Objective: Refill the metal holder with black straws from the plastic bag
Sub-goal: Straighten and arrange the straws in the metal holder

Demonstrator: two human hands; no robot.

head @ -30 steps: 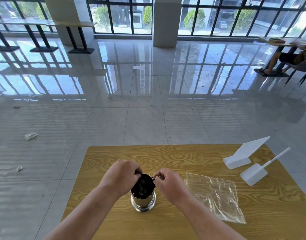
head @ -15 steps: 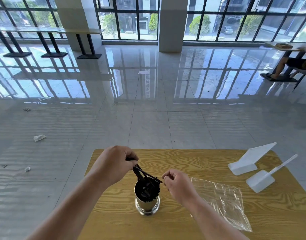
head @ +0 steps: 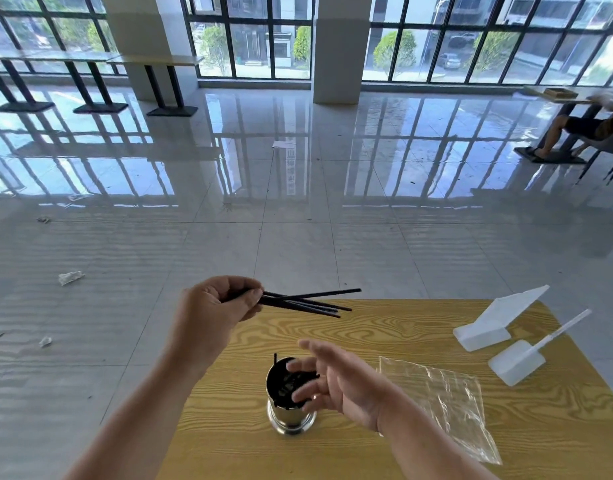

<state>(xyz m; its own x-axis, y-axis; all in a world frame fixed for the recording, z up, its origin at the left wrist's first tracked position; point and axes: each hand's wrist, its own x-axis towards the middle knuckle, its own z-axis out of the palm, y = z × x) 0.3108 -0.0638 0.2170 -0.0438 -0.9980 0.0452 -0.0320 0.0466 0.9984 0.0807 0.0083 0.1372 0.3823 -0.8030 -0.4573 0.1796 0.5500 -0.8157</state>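
Note:
A shiny metal holder (head: 288, 415) stands on the wooden table (head: 384, 323), with black straws showing inside its mouth. My left hand (head: 215, 306) is raised above the table's far left edge, shut on a small bunch of black straws (head: 308, 301) that point right and lie almost level. My right hand (head: 336, 381) hovers open just right of the holder's rim, fingers spread and partly covering it. The clear plastic bag (head: 443, 400) lies flat on the table to the right and looks empty.
Two white plastic sign stands (head: 499, 320) (head: 519, 360) sit at the table's far right corner. Beyond the table is glossy tiled floor with scraps of litter (head: 69, 277). A person sits at a table far right (head: 582, 129).
My left hand has lifted a bunch of straws up and out of the holder, away to the upper left. My right hand has opened and stayed beside the rim.

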